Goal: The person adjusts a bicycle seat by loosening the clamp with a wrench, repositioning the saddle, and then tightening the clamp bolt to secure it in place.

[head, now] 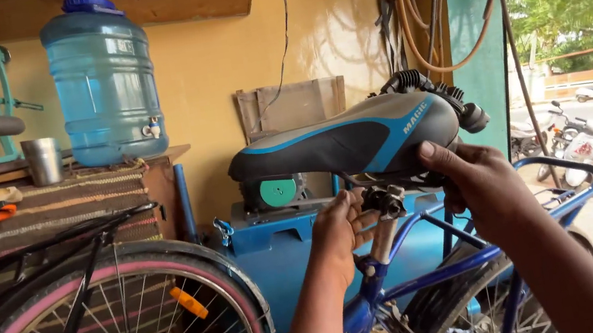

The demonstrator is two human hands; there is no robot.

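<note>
Black and grey saddle point(343, 140) with a bright blue stripe; blue bicycle frame point(408, 283); pink-walled tyre point(133, 281) with an orange reflector point(188, 302); translucent blue water jug point(103, 78); yellow wall point(217, 53); green disc point(278, 192).

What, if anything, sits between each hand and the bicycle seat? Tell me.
Nothing visible does. The right hand already grips the seat at its rear underside, and the left hand is on the clamp directly beneath it, atop the seat post.
</note>
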